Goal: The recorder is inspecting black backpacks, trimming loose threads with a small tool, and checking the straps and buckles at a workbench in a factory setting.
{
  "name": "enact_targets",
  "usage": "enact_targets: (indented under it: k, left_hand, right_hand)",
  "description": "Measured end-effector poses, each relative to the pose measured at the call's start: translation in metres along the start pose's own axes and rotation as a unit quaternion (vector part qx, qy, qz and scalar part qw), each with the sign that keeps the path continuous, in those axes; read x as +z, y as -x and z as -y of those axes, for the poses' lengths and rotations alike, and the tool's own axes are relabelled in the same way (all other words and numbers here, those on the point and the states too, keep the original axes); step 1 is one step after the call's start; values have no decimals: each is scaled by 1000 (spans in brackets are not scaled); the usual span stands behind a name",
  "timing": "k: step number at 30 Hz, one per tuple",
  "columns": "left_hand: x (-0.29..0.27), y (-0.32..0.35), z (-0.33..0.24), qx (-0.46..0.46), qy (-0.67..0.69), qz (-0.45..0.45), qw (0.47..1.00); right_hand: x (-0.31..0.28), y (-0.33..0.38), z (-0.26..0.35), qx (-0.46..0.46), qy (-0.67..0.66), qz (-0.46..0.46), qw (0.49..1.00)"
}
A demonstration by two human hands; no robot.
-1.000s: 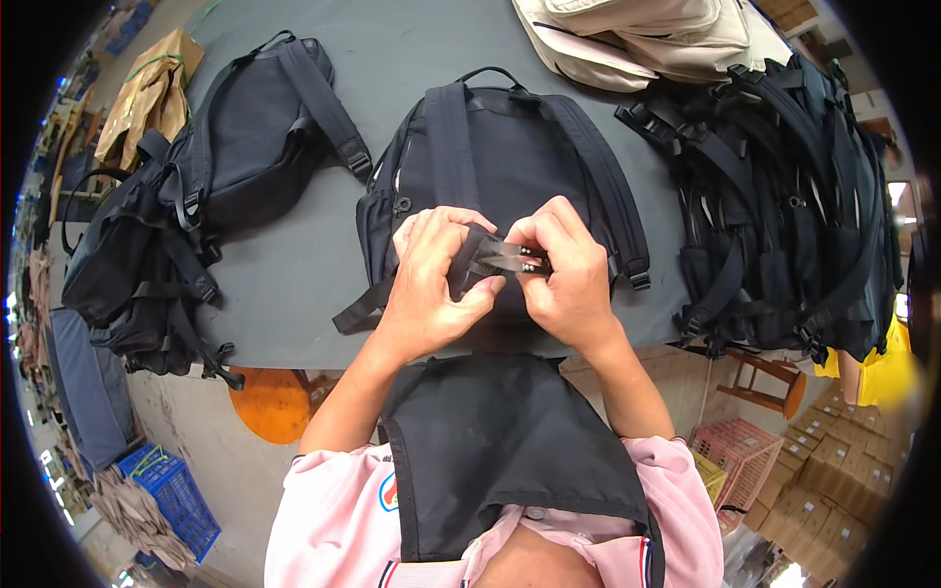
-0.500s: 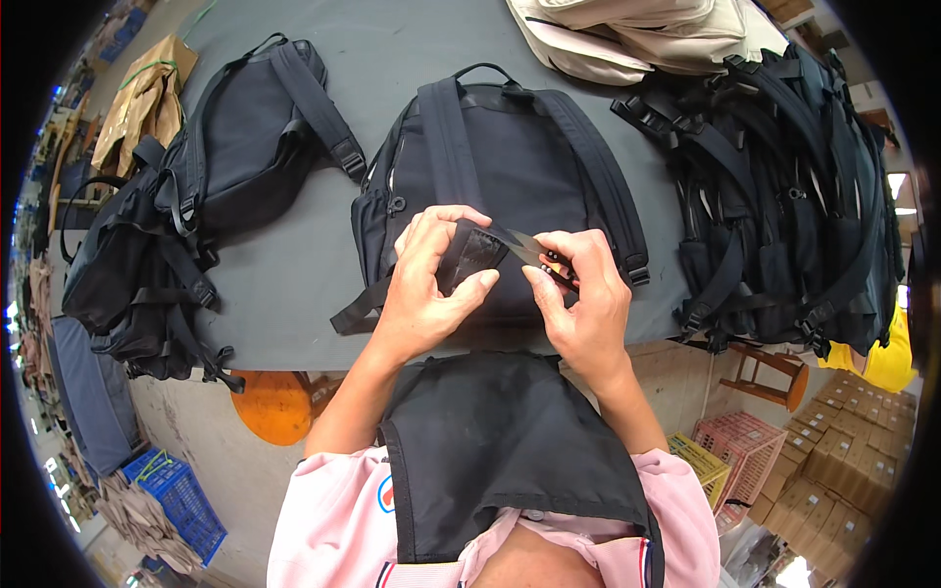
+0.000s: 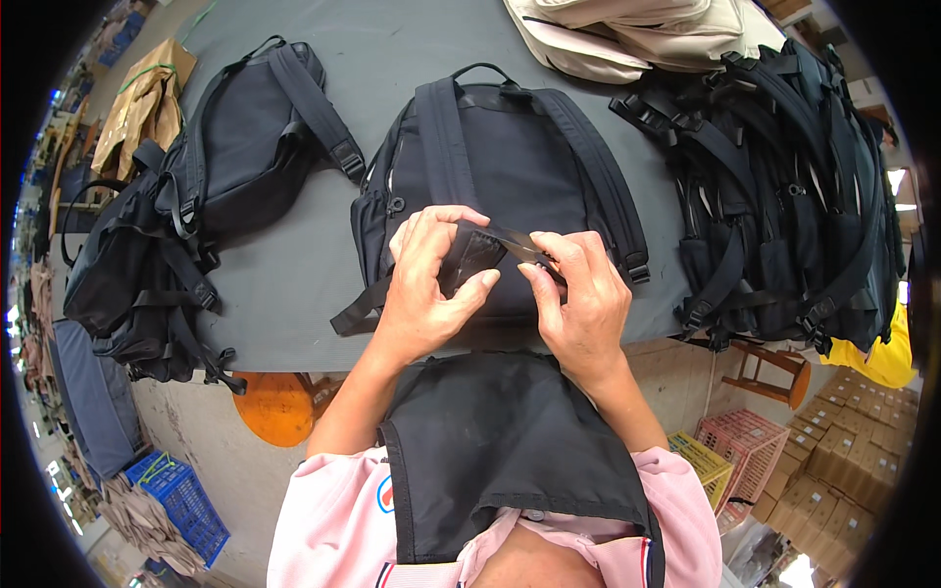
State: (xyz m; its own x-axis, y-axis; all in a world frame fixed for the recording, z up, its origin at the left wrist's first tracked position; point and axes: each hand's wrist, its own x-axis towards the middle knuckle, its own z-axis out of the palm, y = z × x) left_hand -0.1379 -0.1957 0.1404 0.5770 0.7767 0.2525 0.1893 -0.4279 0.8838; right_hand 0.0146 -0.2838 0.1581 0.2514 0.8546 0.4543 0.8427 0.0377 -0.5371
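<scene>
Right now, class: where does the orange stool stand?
In the head view, the orange stool stands lower left, under the grey table's near edge, beside the person's left forearm.

The backpack (image 3: 510,186) in the middle of the grey surface (image 3: 294,284) is plain black, as is the strap (image 3: 510,240) held over it. Left of it lie more black packs (image 3: 245,167) and a tan paper bag (image 3: 142,103); right of it a black heap (image 3: 784,196), with a beige bag (image 3: 637,34) behind. Below the surface are an orange stool (image 3: 279,407), a blue crate (image 3: 186,500), a pink crate (image 3: 755,441), a yellow crate (image 3: 706,461). Sleeves (image 3: 333,519) are pink, apron (image 3: 510,441) black.
</scene>
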Motion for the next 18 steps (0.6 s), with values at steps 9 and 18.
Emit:
enact_targets:
  k: [9,18]
  left_hand:
    - [5,-2,1,-69,167,-2,984]
    - [4,-1,2,-77,258,21,963]
  right_hand:
    - [19,9,1,178,-479,-49,858]
    - [13,-2,-8,175,-383,-19,907]
